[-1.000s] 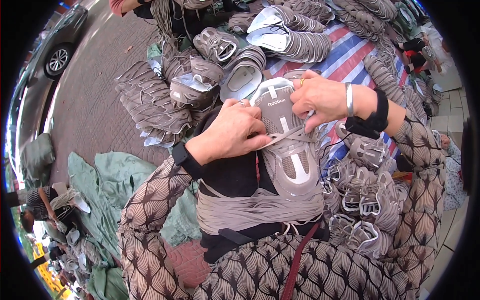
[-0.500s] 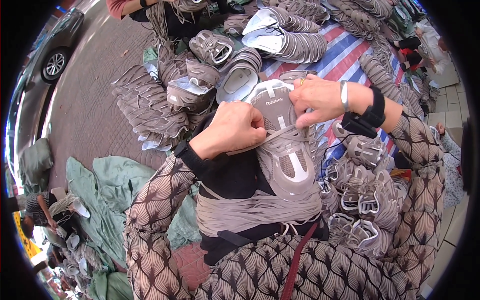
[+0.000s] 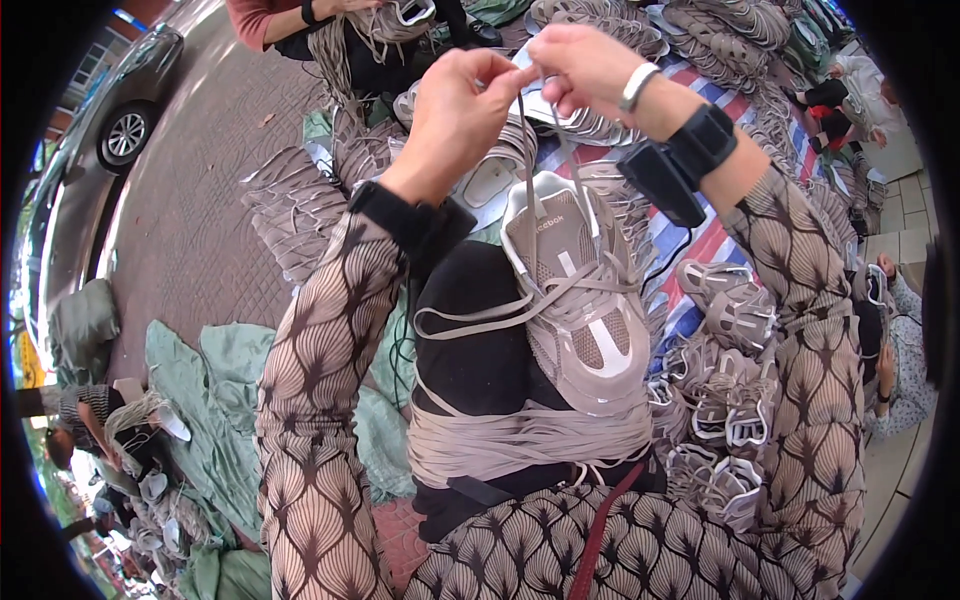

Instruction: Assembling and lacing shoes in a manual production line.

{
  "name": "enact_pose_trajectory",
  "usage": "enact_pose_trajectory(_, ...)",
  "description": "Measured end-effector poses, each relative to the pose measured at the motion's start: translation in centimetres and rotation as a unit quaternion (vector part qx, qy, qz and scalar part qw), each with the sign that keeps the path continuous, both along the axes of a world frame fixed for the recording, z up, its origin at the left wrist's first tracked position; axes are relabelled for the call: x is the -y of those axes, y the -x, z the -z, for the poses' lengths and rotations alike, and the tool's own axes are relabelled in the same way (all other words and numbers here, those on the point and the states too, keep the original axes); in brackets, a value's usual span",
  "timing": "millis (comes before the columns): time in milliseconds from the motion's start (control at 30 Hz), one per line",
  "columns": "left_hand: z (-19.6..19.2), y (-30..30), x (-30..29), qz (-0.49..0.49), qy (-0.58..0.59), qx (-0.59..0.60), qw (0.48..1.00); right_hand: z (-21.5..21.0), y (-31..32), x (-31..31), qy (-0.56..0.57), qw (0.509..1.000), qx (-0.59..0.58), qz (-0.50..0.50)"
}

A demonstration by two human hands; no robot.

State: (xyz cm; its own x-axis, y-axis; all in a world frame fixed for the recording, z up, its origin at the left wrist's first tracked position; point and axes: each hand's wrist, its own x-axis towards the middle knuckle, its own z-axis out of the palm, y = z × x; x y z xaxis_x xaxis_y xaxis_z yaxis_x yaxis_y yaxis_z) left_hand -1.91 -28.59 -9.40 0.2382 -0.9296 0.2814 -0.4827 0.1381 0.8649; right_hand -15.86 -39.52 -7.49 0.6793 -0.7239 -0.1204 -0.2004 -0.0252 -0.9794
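A taupe sneaker (image 3: pixel 597 365) lies across my black-trousered lap, toe toward me, its white-trimmed collar facing away. Above its collar, my left hand (image 3: pixel 455 115) and my right hand (image 3: pixel 590 75) meet with pinched fingers. Two strands of the shoelace (image 3: pixel 529 150) run up from the upper eyelets to them. Crossed lace covers the tongue, and a slack loop (image 3: pixel 470 328) droops over my left thigh. A thick bundle of loose laces (image 3: pixel 530 445) lies across my lap below the toe. The lace ends are hidden within my fingers.
Stacked shoe uppers (image 3: pixel 300 210) lie ahead on the left, and more sneakers (image 3: pixel 735 400) are piled at my right. Green sheeting (image 3: pixel 215 400) covers ground at left. A striped tarp (image 3: pixel 690 245) spreads ahead. Another person's hand (image 3: pixel 355 5) is at the far edge; a car (image 3: pixel 125 110) stands beyond.
Both hands have risen up and away from the sneaker's tongue and come together, drawing two lace strands upward. A loose loop now hangs at the sneaker's left.
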Motion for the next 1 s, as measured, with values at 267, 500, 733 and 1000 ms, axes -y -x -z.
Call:
enact_pose_trajectory(267,-0.4,2.1,0.2,0.159,-0.111,-0.294,0.936,-1.5,-3.0,7.4,-0.046,0.975,0.198,-0.084)
enact_pose_trajectory(500,-5.3,-3.7,8.2,0.076,0.022,-0.454,0.888,-0.6,1.0,7.6,-0.292,0.937,0.165,-0.102)
enact_pose_trajectory(733,-6.6,-2.1,8.0,0.067,-0.021,-0.366,0.928,0.6,2.3,-1.9,-0.179,0.937,-0.064,-0.293)
enact_pose_trajectory(1000,2.3,1.5,-4.2,0.081,-0.004,0.026,0.996,0.5,1.7,3.2,-0.090,0.990,0.045,-0.099)
